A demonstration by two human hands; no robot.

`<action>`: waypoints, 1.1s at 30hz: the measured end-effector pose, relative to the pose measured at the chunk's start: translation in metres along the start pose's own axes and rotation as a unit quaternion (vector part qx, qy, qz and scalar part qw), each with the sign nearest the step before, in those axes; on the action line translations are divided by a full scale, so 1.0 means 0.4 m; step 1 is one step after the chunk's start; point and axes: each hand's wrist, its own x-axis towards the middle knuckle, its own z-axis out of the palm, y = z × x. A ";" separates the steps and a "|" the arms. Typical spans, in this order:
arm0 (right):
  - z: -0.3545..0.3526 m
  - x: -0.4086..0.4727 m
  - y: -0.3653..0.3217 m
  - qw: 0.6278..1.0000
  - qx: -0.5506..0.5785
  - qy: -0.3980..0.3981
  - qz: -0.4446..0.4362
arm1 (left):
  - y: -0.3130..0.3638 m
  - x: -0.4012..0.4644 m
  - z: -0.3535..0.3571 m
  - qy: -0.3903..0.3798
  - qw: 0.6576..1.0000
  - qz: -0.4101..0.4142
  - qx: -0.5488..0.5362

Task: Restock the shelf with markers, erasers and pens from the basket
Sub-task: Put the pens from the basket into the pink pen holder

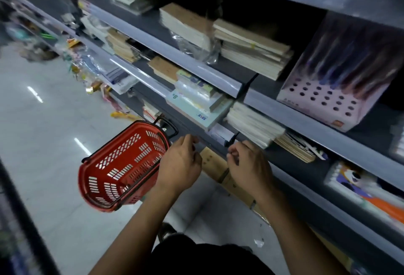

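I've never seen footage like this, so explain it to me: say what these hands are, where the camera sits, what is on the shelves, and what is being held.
There is no machine here: a person is working with two bare hands. The single picture comes from a camera worn on the head, looking forward and down. The left hand and right hand reach to the edge of a low shelf, fingers curled. The picture is too blurred to tell whether either holds anything. A red basket sits on the floor to the left; I can see nothing inside it. The shelves above carry stacked notebooks and a pen box with rows of holes, pens standing at its back.
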 end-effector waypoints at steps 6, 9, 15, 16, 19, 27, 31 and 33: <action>0.114 0.070 -0.185 0.999 -0.011 -0.008 -0.042 | -0.209 -0.005 -0.099 0.026 0.998 -0.059 -0.015; 0.196 0.118 -0.292 0.997 -0.033 -0.018 -0.061 | -0.337 -0.010 -0.153 0.037 0.995 -0.092 -0.015; 0.367 0.212 -0.496 0.990 -0.065 -0.064 -0.104 | -0.590 -0.036 -0.233 0.053 0.986 -0.155 -0.027; 0.391 0.226 -0.523 0.989 -0.067 -0.073 -0.113 | -0.624 -0.039 -0.245 0.055 0.985 -0.164 -0.028; 0.452 0.264 -0.582 0.983 -0.060 -0.113 -0.130 | -0.709 -0.044 -0.273 0.061 0.978 -0.195 -0.041; 0.567 0.411 -0.624 0.967 -0.084 -0.182 -0.156 | -0.844 0.020 -0.262 0.048 0.960 -0.270 -0.049; 0.627 0.521 -0.618 0.952 -0.077 -0.239 -0.175 | -0.887 0.087 -0.234 0.032 0.950 -0.309 -0.037; 0.663 0.576 -0.610 0.942 -0.085 -0.267 -0.185 | -0.909 0.119 -0.214 0.026 0.942 -0.332 -0.033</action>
